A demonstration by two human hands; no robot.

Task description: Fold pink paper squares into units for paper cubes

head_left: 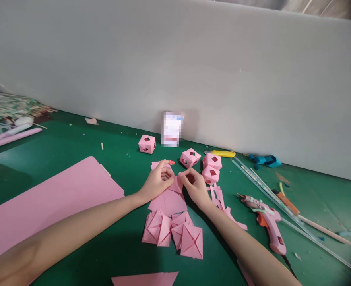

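Observation:
Both hands meet over a small pink paper piece [177, 185] near the middle of the table. My left hand [159, 180] pinches its left side, and my right hand [194, 184] pinches its upper right side. Beneath it lies a pink paper sheet [167, 203]. Closer to me is a loose pile of folded pink squares [192, 241]. Several pink paper polyhedra with diamond openings stand behind the hands, one [147, 144] at the left and another [190, 157] right of centre.
Large pink sheets [59, 194] lie at the left. At the right are a pink glue gun [270, 222], clear sticks, a yellow cutter [223, 153] and pink scraps [218, 196]. A blurred upright screen [171, 129] leans on the grey wall [175, 59] behind the green table [103, 258].

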